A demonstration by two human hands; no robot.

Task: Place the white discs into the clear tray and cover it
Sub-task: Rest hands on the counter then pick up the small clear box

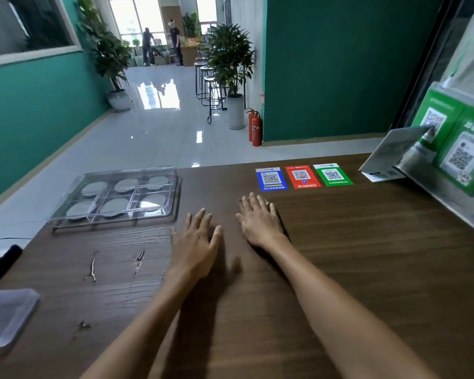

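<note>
On the dark wood-grain worktop (340, 269), the left hand (196, 243) and right hand (260, 218) lie flat near the middle, fingers straight and holding nothing. Farther off, by the far left edge, the covered clear plastic tray (115, 196) holds six white round discs (125, 184), one per compartment.

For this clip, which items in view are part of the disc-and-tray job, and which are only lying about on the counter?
Job items:
clear tray, lid on
six white discs, one per compartment
left hand and right hand, flat on the counter

Lying about:
three QR stickers
frosted plastic lid at the near left edge
green QR stands
</note>
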